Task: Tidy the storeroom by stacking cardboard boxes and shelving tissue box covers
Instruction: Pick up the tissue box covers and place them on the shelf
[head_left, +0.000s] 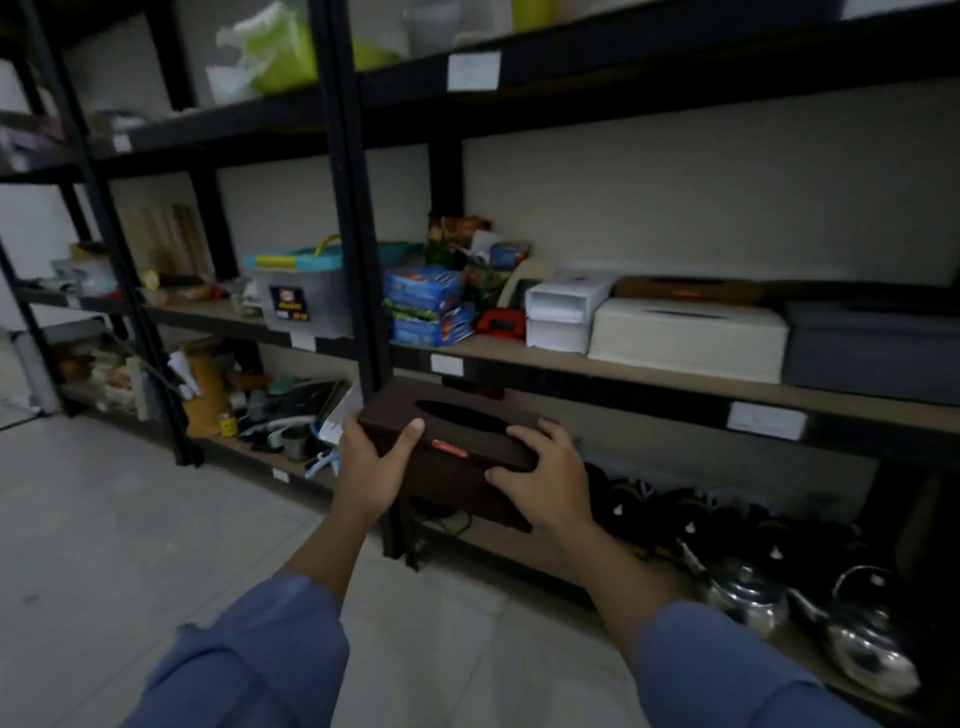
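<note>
Head view: left hand (371, 467) and right hand (545, 478) clasp the ends of a dark brown tissue box cover (467, 439) at centre, not yet shelved. At two o'clock, a cream cover (685, 332) and a grey cover (872, 348) already sit on the middle shelf (597, 371).

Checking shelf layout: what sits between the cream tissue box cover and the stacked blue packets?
Head view: stacked white boxes and a small red object.

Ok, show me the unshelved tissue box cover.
The dark brown cover, held by left hand and right hand; cream cover and grey cover sit on the shelf.
</note>
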